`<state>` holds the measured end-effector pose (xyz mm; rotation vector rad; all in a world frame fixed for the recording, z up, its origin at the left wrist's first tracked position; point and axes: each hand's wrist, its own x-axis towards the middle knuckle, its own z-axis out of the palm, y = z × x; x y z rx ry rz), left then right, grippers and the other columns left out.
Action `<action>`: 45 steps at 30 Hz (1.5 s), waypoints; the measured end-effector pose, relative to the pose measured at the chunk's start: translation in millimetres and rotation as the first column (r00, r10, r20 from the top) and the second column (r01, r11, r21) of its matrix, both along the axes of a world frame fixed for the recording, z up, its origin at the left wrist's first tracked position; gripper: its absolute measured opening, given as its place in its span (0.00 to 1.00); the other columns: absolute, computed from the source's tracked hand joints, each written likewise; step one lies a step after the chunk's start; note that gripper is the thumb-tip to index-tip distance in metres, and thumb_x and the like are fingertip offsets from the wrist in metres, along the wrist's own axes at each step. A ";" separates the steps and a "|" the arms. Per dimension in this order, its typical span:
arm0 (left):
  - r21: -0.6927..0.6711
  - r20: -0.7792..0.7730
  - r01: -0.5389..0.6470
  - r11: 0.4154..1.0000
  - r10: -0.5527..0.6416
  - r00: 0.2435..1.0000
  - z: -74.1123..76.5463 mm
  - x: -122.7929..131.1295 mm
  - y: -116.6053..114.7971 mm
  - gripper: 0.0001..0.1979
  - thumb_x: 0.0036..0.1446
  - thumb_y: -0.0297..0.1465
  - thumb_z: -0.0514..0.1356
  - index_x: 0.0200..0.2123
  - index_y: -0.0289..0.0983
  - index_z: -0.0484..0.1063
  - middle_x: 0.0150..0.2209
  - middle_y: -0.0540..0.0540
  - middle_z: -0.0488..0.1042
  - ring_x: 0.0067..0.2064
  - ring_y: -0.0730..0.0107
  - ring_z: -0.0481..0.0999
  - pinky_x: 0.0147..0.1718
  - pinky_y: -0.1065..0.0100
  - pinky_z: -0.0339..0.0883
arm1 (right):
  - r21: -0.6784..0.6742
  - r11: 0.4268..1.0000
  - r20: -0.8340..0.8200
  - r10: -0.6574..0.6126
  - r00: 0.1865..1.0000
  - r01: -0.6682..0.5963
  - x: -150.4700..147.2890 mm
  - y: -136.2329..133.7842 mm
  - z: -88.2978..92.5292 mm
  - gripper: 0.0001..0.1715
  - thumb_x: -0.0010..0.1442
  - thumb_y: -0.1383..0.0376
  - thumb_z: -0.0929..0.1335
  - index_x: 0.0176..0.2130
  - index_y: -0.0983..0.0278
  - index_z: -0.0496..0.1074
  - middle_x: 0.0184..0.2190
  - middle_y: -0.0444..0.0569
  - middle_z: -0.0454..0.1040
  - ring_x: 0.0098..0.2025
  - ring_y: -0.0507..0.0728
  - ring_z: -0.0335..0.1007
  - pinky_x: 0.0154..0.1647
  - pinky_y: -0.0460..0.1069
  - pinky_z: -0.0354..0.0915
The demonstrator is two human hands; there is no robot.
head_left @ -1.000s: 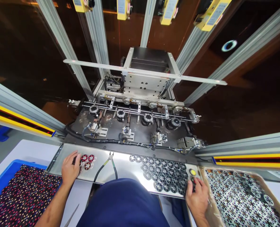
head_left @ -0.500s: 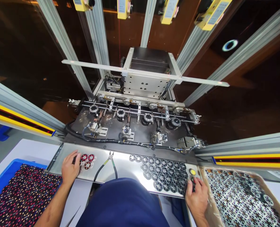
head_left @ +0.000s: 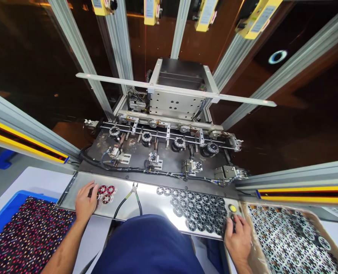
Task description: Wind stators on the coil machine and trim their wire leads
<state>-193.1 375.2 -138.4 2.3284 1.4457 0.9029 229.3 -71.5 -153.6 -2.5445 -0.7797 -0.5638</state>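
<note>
At the left end of the metal tray [head_left: 154, 211], my left hand [head_left: 85, 203] is closed around a dark piece [head_left: 92, 191], its kind partly hidden by the fingers. Several small red-and-silver round parts [head_left: 106, 198] lie just right of that hand. My right hand [head_left: 239, 236] sits at the tray's right end, thumb and fingers curled about a dark thing mostly covered by them. A yellow button [head_left: 232, 208] is just beyond its fingertips. To its left, rows of black-and-silver slotted rings [head_left: 199, 209] cover the tray. Cutting pliers [head_left: 134, 189] lie mid-tray, jaws pointing away.
Behind the tray stands a machine with several round fixtures [head_left: 179, 143] and a long pale bar [head_left: 183, 90] above. A blue bin [head_left: 10, 207] of small dark-red parts is at left; a lined box [head_left: 250, 224] of rings is at right. Yellow strips [head_left: 29, 142] flank both sides.
Both hands keep their places and grips. The whole view has shifted very slightly; no part has visibly moved.
</note>
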 end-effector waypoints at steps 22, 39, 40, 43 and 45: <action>-0.075 0.024 -0.032 0.997 0.034 0.999 3.1 -0.7 -1.6 0.20 0.63 0.43 0.49 0.39 0.37 0.75 0.46 0.38 0.79 0.51 0.55 0.75 0.55 0.53 0.64 | -0.094 0.994 -0.008 0.050 0.999 -0.050 -1.3 -29.3 5.7 0.36 0.65 0.49 0.55 0.50 0.74 0.73 0.47 0.67 0.73 0.54 0.73 0.69 0.52 0.64 0.66; -0.080 0.017 -0.031 0.996 0.032 0.999 4.2 0.2 -2.1 0.20 0.63 0.44 0.50 0.38 0.36 0.75 0.46 0.37 0.79 0.50 0.54 0.75 0.55 0.52 0.64 | -0.194 0.975 0.031 0.117 0.993 -0.109 7.5 -36.0 9.1 0.33 0.64 0.51 0.55 0.47 0.73 0.74 0.45 0.63 0.76 0.54 0.71 0.69 0.53 0.62 0.67; -0.079 0.016 -0.029 0.996 0.030 0.999 4.0 0.1 -1.9 0.20 0.63 0.44 0.50 0.39 0.36 0.75 0.46 0.36 0.79 0.50 0.54 0.75 0.55 0.52 0.65 | -0.193 0.974 0.029 0.126 0.992 -0.118 9.1 -36.8 8.8 0.33 0.64 0.51 0.55 0.46 0.72 0.74 0.44 0.62 0.76 0.55 0.71 0.69 0.53 0.62 0.67; -0.080 0.012 -0.024 0.997 0.025 1.000 3.1 -0.2 -1.4 0.21 0.63 0.44 0.50 0.39 0.36 0.76 0.46 0.36 0.79 0.51 0.54 0.75 0.56 0.52 0.64 | -0.192 0.972 0.022 0.146 0.989 -0.139 14.8 -41.8 5.5 0.31 0.64 0.53 0.55 0.46 0.71 0.74 0.45 0.62 0.76 0.54 0.70 0.71 0.55 0.62 0.67; -0.083 0.011 -0.028 0.996 0.029 1.000 2.2 -0.6 -1.1 0.21 0.63 0.45 0.50 0.38 0.35 0.76 0.46 0.36 0.79 0.51 0.53 0.75 0.56 0.52 0.64 | -0.227 0.961 0.021 0.165 0.986 -0.156 20.0 -47.5 4.0 0.29 0.63 0.54 0.56 0.45 0.70 0.75 0.46 0.61 0.77 0.52 0.70 0.73 0.53 0.62 0.69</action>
